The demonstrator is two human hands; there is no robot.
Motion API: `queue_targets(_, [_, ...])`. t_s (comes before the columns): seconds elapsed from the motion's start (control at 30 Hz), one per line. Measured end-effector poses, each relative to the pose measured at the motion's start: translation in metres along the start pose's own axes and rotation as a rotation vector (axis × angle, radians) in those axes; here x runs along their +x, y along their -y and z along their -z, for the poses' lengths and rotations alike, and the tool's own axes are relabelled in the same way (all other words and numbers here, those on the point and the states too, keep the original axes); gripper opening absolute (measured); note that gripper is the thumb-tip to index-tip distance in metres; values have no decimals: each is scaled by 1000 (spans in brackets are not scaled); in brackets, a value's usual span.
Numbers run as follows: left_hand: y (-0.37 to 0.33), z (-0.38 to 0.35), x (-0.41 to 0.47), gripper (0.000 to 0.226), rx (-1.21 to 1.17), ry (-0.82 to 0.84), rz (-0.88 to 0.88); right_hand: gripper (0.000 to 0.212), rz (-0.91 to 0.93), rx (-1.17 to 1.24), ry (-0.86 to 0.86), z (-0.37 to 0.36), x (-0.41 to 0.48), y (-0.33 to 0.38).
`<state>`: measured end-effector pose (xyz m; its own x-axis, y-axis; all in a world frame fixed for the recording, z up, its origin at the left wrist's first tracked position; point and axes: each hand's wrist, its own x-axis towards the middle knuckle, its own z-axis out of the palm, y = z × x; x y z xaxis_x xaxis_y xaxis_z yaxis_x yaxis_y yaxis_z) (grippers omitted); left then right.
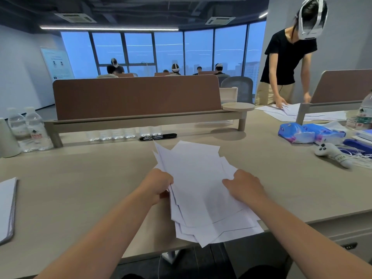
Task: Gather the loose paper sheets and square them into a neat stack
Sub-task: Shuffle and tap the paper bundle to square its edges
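- The paper sheets [201,188] lie as a ragged, fanned pile in the middle of the desk [80,178], between the two hands. Their corners stick out at different angles, and the near corners hang over the desk's near edge.
- The left hand [159,184] grips the pile's left edge. Its fingers are curled round the paper, with the tips hidden beneath the sheets.
- The right hand [244,185] holds the pile's right side. The thumb lies flat on the top sheet and the other fingers curl over the edge, their ends out of sight.
- Whether the far part of the pile is lifted off the desk or lies flat cannot be told.
- Any print on the sheets is too faint to read.
- A second paper stack [7,206] at the near left is cut off by the frame edge.
- Two water bottles [34,129] stand at the far left beside a pale cone-shaped object, only part of which shows.
- A row of small bottles [120,133] stands under the shelf of the brown divider [136,95], with their tops hidden by it.
- At the right, a blue tissue pack [310,133] lies open with white tissue showing. A white controller [332,153] lies just near of it.
- At the far right another person [285,63] bends over more sheets [291,111] spread on that desk.
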<state>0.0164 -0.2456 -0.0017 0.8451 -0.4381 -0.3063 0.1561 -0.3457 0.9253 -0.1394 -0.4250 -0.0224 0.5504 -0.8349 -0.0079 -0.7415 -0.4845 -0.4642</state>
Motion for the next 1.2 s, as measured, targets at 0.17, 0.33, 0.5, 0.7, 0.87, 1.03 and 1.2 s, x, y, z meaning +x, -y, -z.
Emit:
queue_targets(0.17, [7,-2,20,46,-40,-18,-2,48,-14,45,-37,4,7,-2])
queue_targets(0.33, [2,-4,10,15,-33,-31,7,46,-48,54,3,7,12,-7])
queue_targets(0.5, [4,-9,13,12,-143,-13,42,45,-94,137,23,9,16,-12])
queue_targets(0.7, [5,-12,16,34,-204,34,37,56,-70,174,31,7,13,-12])
queue_targets(0.87, [10,-10,13,20,-103,73,104,63,-89,256,18,6,9,-12])
queue_targets(1.03, [15,-7,17,34,0,100,-32,78,-127,370,0,9,11,-14])
queue_targets(1.2, [7,4,4,38,-127,176,-172,100,-234,722,-39,12,19,-18])
